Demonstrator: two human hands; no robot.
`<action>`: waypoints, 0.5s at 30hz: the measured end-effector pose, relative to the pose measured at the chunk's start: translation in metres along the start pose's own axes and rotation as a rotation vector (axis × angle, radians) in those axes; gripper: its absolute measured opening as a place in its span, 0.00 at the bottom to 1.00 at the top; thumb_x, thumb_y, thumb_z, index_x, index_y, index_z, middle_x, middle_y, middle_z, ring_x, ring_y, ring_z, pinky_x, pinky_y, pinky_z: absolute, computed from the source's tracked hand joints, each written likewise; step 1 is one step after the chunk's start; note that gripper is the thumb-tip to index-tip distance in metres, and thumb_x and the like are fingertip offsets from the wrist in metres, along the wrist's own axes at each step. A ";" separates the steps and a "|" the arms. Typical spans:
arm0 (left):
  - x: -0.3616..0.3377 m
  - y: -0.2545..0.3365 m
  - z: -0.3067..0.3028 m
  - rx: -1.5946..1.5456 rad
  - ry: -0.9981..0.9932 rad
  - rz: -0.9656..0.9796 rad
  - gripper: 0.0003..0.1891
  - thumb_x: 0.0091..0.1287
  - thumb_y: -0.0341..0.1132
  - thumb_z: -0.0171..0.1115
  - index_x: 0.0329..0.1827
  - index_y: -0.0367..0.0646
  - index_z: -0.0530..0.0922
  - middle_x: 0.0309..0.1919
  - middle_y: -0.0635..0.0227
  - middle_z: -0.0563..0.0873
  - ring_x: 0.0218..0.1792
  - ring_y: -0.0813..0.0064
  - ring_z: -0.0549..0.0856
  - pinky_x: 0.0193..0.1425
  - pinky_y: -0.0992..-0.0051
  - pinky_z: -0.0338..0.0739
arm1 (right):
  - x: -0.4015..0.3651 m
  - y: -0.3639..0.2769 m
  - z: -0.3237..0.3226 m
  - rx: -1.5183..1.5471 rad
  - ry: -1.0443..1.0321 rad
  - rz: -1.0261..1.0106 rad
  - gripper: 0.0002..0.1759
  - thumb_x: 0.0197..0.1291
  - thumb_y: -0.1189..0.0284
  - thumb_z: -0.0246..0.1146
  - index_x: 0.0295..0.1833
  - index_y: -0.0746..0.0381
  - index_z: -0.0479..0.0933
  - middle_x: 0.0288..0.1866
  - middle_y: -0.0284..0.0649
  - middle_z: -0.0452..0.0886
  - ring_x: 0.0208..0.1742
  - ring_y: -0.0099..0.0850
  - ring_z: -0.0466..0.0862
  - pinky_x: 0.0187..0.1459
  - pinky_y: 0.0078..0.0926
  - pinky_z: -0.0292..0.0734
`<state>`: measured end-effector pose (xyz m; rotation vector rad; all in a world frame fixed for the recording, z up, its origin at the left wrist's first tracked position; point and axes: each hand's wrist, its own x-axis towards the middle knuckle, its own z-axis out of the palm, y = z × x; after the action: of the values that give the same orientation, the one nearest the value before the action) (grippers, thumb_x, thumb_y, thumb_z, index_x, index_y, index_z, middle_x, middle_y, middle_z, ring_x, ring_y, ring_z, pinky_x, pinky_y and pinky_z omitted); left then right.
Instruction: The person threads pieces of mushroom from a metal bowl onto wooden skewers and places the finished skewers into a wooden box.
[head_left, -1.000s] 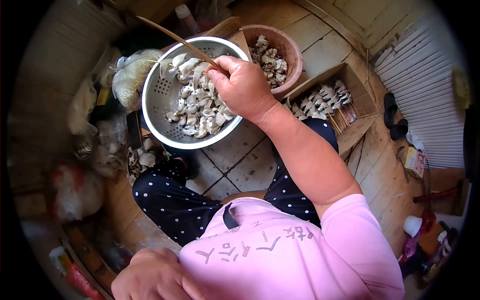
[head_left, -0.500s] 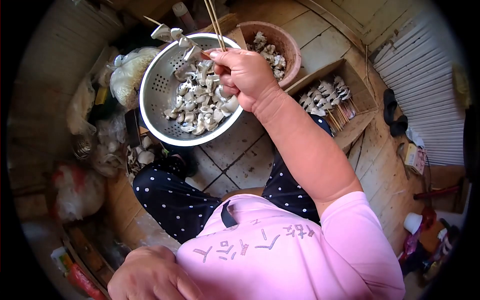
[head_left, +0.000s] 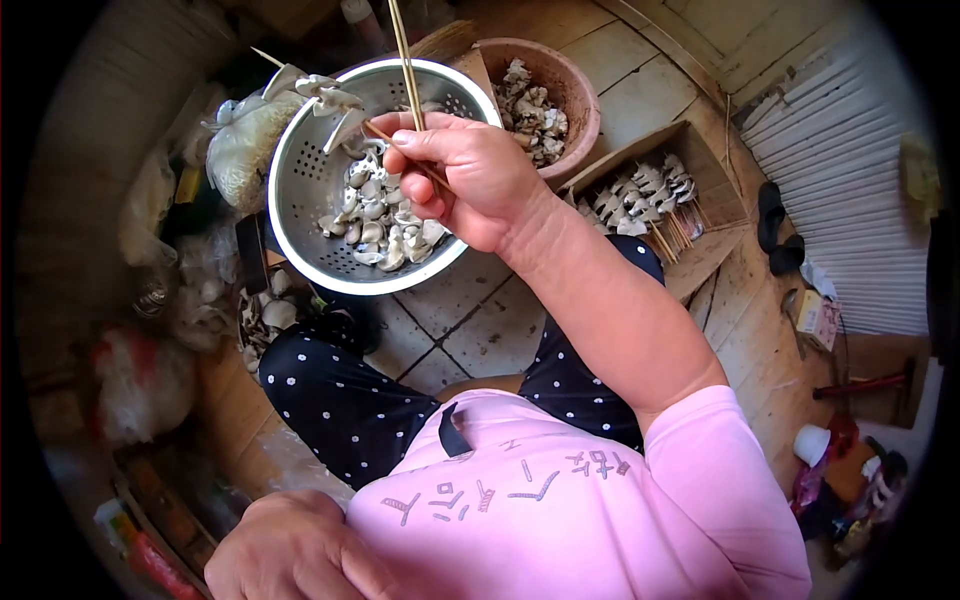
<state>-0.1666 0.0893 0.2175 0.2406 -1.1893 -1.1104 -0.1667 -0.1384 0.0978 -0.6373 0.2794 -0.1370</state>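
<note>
My right hand [head_left: 455,175] is closed over the right part of a metal colander [head_left: 285,235]. It holds a wooden skewer threaded with several mushroom pieces [head_left: 325,95], tilted up to the left, and bare wooden skewers [head_left: 405,60] that stand upright from the fingers. Loose mushroom pieces [head_left: 372,212] lie in the colander below. My left hand [head_left: 295,550] rests palm down at the lower left beside the pink shirt, its fingers slightly apart and fingertips hidden; nothing shows in it.
Torn mushroom pieces lie in a pink basin [head_left: 583,95] behind the colander. A cardboard box [head_left: 725,180] holds several loaded skewers [head_left: 650,195]. Plastic bags [head_left: 150,385] and more mushrooms [head_left: 272,312] are at the left. Black slippers [head_left: 770,215] lie at the right.
My right hand has moved slightly left and down with the skewers. The mushroom skewer has shifted left, and the bare skewers lean more to the left. The whole view has shifted slightly.
</note>
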 end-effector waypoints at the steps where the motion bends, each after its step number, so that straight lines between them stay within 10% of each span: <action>1: -0.004 0.001 0.003 0.055 0.052 0.024 0.06 0.58 0.27 0.68 0.23 0.46 0.83 0.33 0.68 0.89 0.25 0.74 0.85 0.29 0.74 0.80 | 0.000 -0.001 0.001 -0.010 -0.002 0.003 0.11 0.67 0.76 0.55 0.52 0.65 0.74 0.30 0.34 0.79 0.21 0.15 0.74 0.22 0.13 0.69; 6: -0.009 0.014 -0.034 0.092 -0.233 -0.061 0.08 0.60 0.29 0.68 0.22 0.52 0.85 0.35 0.62 0.89 0.36 0.71 0.88 0.36 0.74 0.82 | 0.010 -0.001 -0.004 -0.050 -0.013 0.009 0.11 0.65 0.78 0.53 0.52 0.66 0.74 0.30 0.34 0.79 0.20 0.14 0.73 0.19 0.13 0.66; 8: -0.020 0.017 -0.086 0.167 -0.445 -0.099 0.11 0.69 0.33 0.59 0.33 0.32 0.81 0.36 0.48 0.85 0.32 0.58 0.85 0.38 0.61 0.82 | 0.020 -0.003 -0.009 -0.058 -0.012 0.028 0.13 0.64 0.77 0.52 0.52 0.66 0.74 0.27 0.32 0.76 0.17 0.14 0.67 0.16 0.13 0.59; 9: -0.002 0.003 -0.105 0.380 -0.266 0.032 0.10 0.66 0.31 0.60 0.29 0.33 0.80 0.28 0.54 0.85 0.26 0.66 0.84 0.30 0.71 0.81 | 0.023 -0.006 -0.011 -0.055 -0.012 0.033 0.13 0.64 0.77 0.52 0.52 0.66 0.74 0.27 0.32 0.76 0.17 0.14 0.67 0.16 0.13 0.59; 10: -0.024 -0.006 -0.080 0.941 0.488 -0.207 0.09 0.63 0.33 0.60 0.28 0.36 0.82 0.25 0.63 0.82 0.21 0.73 0.79 0.25 0.77 0.74 | 0.026 -0.008 -0.014 -0.073 0.004 0.029 0.13 0.66 0.76 0.51 0.53 0.65 0.73 0.28 0.31 0.75 0.17 0.14 0.64 0.16 0.12 0.57; 12: -0.027 -0.014 -0.138 1.110 0.881 -0.755 0.06 0.58 0.31 0.65 0.33 0.37 0.81 0.25 0.71 0.81 0.27 0.83 0.77 0.31 0.81 0.70 | 0.029 -0.011 -0.015 -0.112 0.069 0.007 0.12 0.68 0.75 0.51 0.54 0.64 0.72 0.27 0.29 0.71 0.16 0.13 0.60 0.15 0.11 0.53; 15: -0.074 -0.051 -0.214 1.291 0.811 -1.084 0.13 0.57 0.26 0.67 0.45 0.34 0.82 0.34 0.67 0.86 0.36 0.77 0.83 0.44 0.76 0.77 | 0.031 -0.014 -0.013 -0.129 0.132 0.001 0.11 0.68 0.74 0.51 0.53 0.64 0.72 0.26 0.29 0.71 0.15 0.13 0.59 0.15 0.11 0.52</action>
<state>-0.0141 0.0419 0.0487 2.2884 -0.8018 -0.7419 -0.1415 -0.1635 0.0892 -0.7572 0.4179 -0.1616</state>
